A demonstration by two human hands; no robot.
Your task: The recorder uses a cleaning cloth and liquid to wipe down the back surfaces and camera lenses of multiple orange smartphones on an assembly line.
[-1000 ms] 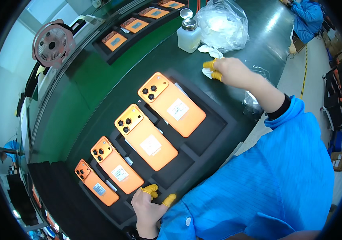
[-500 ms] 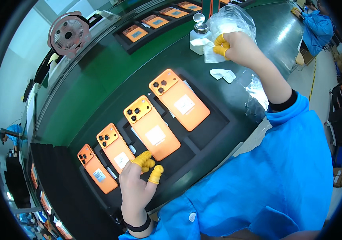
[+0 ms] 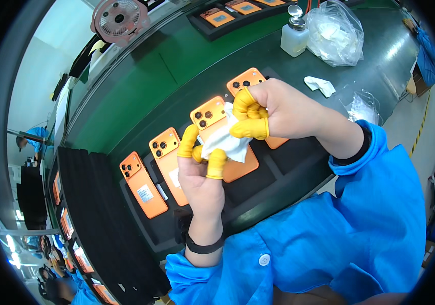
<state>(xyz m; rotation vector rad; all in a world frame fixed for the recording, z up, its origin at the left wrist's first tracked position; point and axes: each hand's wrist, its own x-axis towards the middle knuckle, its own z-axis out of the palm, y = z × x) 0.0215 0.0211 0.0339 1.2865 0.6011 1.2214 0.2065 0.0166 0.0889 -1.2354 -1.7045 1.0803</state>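
Holding a crumpled white wipe cloth point(image 3: 223, 142) between both hands, you have it just above the orange phone with a round-lens camera block point(image 3: 222, 136) that lies second from the right in the black foam tray point(image 3: 299, 175). Your left hand point(image 3: 201, 175) comes up from the lower edge, its yellow-capped fingers point(image 3: 216, 163) curled shut on the lower edge of the cloth. Your right hand point(image 3: 283, 109) reaches in from the right, its yellow-capped fingers point(image 3: 250, 128) pinched closed on the upper part of the same cloth. The cloth covers the middle of that phone's back; whether it actually touches the phone is hard to tell from this angle.

Four such phones lie face down in a slanting row in the tray, and your right hand hides most of the rightmost one point(image 3: 245, 80). The tray sits on the dark green counter point(image 3: 166, 66). Farther back on the counter stands a white plastic dispenser bottle with a metal top point(image 3: 295, 34), just beside a clear plastic bag of white cloths point(image 3: 339, 33). A second small white cloth point(image 3: 320, 85) lies loose on the counter, well apart from your hands. Another black tray with orange phones point(image 3: 222, 16) rests near the far edge.
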